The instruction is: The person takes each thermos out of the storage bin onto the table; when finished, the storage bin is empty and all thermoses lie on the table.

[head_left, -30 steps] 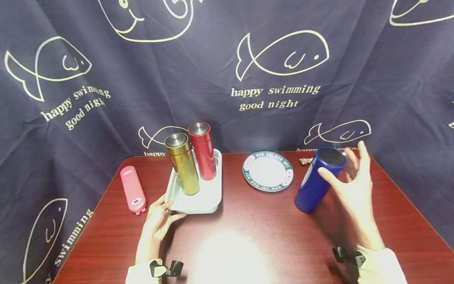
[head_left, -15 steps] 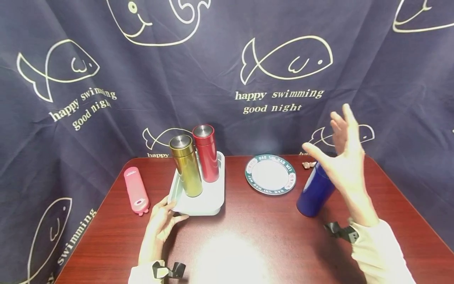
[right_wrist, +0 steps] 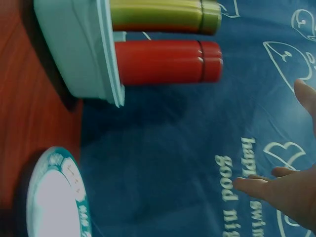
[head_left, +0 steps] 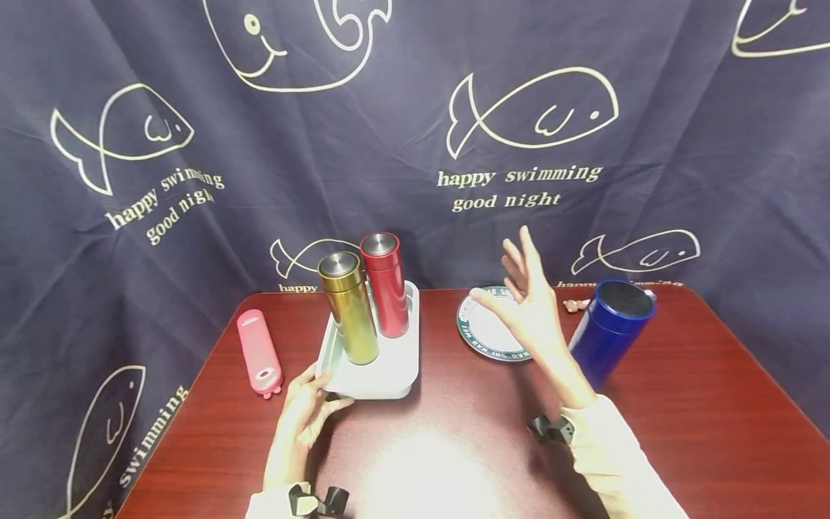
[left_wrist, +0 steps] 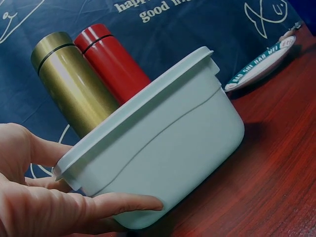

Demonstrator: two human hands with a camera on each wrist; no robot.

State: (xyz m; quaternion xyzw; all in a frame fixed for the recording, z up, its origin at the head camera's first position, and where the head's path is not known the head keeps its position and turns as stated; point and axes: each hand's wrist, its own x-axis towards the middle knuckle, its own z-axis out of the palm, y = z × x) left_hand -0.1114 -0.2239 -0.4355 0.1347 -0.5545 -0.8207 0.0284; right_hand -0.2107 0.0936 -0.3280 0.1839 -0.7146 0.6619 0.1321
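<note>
Left of the plate [head_left: 486,334], the left hand [head_left: 303,409] is gripping a tub [head_left: 382,380] holding a gold bottle [head_left: 353,321] and a red bottle [head_left: 389,295]. The right hand [head_left: 535,311] is hovering with fingers spread wide; only the head view is showing the pink case [head_left: 259,352] and most of the blue bottle [head_left: 611,330].

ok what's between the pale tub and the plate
In the head view, just bare tabletop lies between the pale tub and the plate; the right hand overlaps the plate, not that gap.
</note>
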